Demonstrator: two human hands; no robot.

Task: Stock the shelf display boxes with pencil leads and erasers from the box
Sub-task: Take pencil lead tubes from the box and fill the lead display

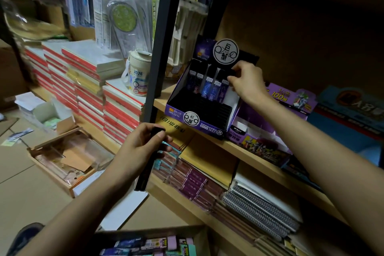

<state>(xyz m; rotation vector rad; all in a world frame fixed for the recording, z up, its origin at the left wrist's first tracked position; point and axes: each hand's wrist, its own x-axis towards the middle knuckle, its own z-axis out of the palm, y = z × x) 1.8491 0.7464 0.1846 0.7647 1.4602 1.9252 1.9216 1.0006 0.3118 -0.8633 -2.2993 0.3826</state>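
Left hand [143,145] low and forward of the body, fingers curled shut round a slim dark case [157,131], probably a lead tube; only its top end shows past the thumb, so its length can't be read. It sits below and to the left of the purple cardboard display box [209,125] on the pale wooden shelf [239,147]. Display box is up and to the right of that hand, well apart, black stepped insert facing the person; front tiers bare, back row holding a few upright blue-and-purple lead tubes [208,87], long axes tilted back along the insert. Right hand [245,83] is at the box's back right corner, thumb and forefinger pinched on a small dark piece [232,72] just beside the rightmost tube; what it is stays unclear in the dim light. Right hand is plainly the nearer to the slots. Supply cardboard box [199,233] lies below both hands at the frame's bottom edge, mixed small packs inside. Judgement: next placement depends on carrying the left hand's case up and rightward, turned to match the slot tilt, or passing it across to the right hand.
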